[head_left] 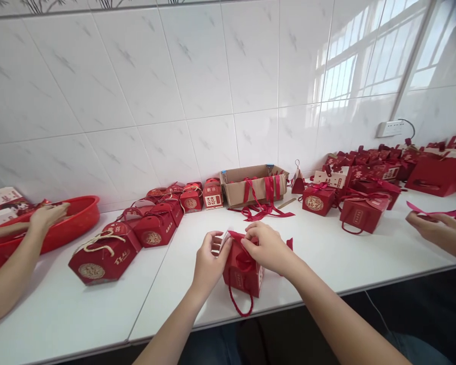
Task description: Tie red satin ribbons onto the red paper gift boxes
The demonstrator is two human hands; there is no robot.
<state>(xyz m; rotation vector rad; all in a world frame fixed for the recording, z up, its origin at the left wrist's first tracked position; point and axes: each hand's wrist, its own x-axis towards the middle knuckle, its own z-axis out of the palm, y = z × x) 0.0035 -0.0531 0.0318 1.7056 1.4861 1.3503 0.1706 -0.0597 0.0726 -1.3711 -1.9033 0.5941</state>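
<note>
A small red gift box (233, 276) stands near the front edge of the white table, its red cord handle (240, 310) hanging down the near side. My left hand (212, 256) grips the box's upper left edge, with the thumb on the near side. At the top of the box, my right hand (264, 246) is closed on a red ribbon (244, 261), its fingers bent over it. The ribbon's tail sticks out to the right of my wrist. Part of the box top is hidden behind my fingers.
An open cardboard box (251, 190) draped with red ribbons stands by the wall. Red gift boxes (106, 253) line the left, and more (365, 210) crowd the right. Other people's hands work at a red basin (87, 210) and with a ribbon at far right.
</note>
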